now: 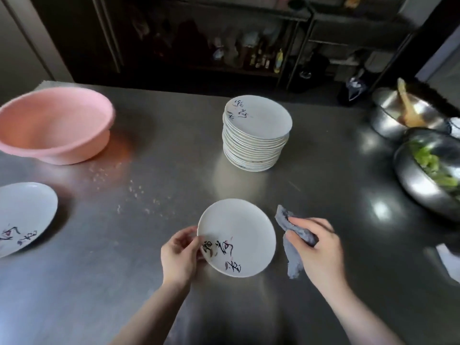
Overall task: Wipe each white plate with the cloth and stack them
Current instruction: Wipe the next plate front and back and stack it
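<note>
On the steel table [249, 185], near edge: left hand [178, 255] grips a white plate [239, 235] by its left rim, plate tilted. Right hand [316, 247], just beside the plate, fingers curled around a grey cloth [293, 245]. Stacked plates [256, 135] stand beyond, well apart.

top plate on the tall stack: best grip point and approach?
Judging by its pose, pinch the rim of the top plate on its near right edge, coming from the free right side of the tall stack. The rim overhangs the plates below, leaving room for fingers underneath. The flat, glossy centre offers no purchase.
</note>
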Tool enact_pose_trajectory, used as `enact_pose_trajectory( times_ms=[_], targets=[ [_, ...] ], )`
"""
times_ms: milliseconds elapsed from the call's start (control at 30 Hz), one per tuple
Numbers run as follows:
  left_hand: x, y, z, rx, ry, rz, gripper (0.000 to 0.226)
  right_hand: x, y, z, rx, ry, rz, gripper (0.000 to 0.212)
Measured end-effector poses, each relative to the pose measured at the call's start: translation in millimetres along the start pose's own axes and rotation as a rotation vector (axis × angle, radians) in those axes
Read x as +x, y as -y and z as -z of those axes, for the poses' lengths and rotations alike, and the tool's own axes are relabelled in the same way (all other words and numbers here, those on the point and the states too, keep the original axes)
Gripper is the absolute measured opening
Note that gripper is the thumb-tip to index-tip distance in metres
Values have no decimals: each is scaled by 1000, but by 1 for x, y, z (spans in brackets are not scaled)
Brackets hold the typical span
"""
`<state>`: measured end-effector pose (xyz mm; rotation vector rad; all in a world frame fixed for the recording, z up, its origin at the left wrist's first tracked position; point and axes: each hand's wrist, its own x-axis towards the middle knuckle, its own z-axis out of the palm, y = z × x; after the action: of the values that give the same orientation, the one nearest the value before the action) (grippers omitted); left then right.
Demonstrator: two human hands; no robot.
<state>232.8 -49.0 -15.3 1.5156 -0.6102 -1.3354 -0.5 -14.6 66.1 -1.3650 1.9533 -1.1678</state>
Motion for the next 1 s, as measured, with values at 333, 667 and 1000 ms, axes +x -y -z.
enact_pose_trajectory(
  times_ms=[333, 667, 1000],
  targets=[
    [-29, 18, -24, 412, -27, 34, 22, 13, -44, 9, 64, 147, 22, 41],
    [13, -22, -49, 1062, 88, -319, 22, 40, -45, -58, -587, 533, 160, 40],
    [22, -7, -45, 863, 43, -253, 25, -2, -57, -48, -450, 746, 535, 26]
  ],
)
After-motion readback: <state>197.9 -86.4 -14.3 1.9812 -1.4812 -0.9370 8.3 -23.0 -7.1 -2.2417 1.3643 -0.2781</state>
